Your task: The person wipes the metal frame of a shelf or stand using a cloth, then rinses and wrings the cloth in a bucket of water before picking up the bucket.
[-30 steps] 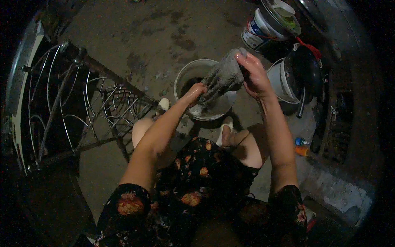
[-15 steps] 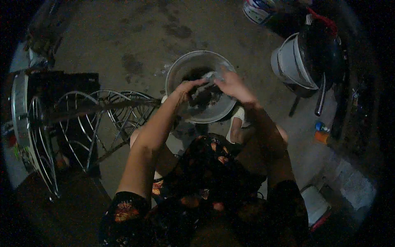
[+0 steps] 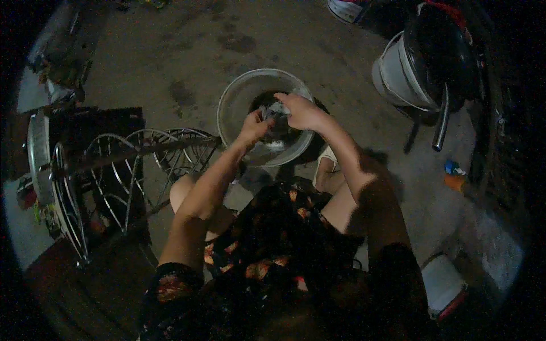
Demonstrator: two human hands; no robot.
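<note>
A round, pale basin (image 3: 230, 139) stands on the floor in front of me, with dark contents and whitish foam inside. Over it my left hand (image 3: 254, 127) is closed round a crumpled, greyish piece that looks like wet cloth (image 3: 267, 112). From the other side my right hand (image 3: 302, 113) meets the same cloth, its fingers bent against it beside some white suds. The dim light blurs the fingertips, and the cloth's lower part merges with the dark inside of the basin.
To the left lies a metal wire stand (image 3: 128, 170) with curved bars. At the right are a white bucket (image 3: 392, 77), a dark pan (image 3: 449, 71) with a metal handle, and a small orange object (image 3: 454, 182). A pale container (image 3: 443, 281) sits at the lower right.
My hands have shifted slightly left and lower in the picture. My left hand's fingers have curled in, and the greyish cloth shows more plainly between the hands. The whole view has also shifted a little.
</note>
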